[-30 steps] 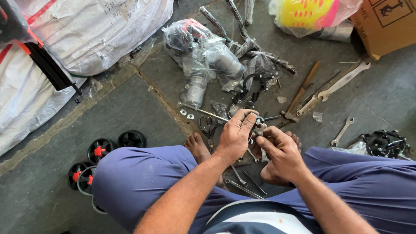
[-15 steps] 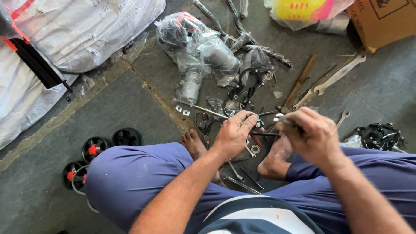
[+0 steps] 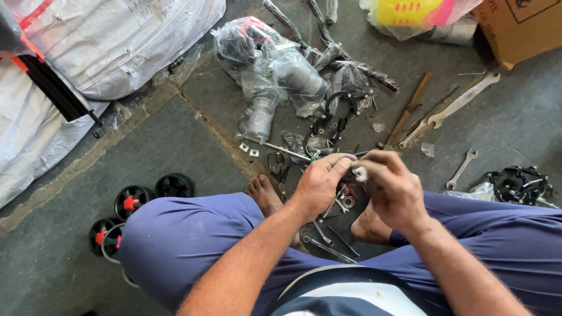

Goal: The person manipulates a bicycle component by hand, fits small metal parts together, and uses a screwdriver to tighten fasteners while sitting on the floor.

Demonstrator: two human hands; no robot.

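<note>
Down between the knees, a small pale part [image 3: 360, 173] sits pinched at the meeting point of both hands, just above the bare feet [image 3: 267, 196]; it is too small and too covered to tell its long axis or which way it points. The left hand [image 3: 319, 184] is curled narrow, its fingertips [image 3: 343, 164] pressed against the part from the left, palm turned down. The right hand [image 3: 391, 188] is closed around the part from the other side, knuckles up, thumb and forefinger gripping it. Both forearms run in from the lower edge and converge over the lap, wrists bent slightly inward. Beneath the hands lie thin metal rods [image 3: 324, 247] on the stone floor [image 3: 186, 130]. A flat spanner [image 3: 460, 105] lies well apart, up to the right, beside a wooden-handled tool [image 3: 407, 110].
</note>
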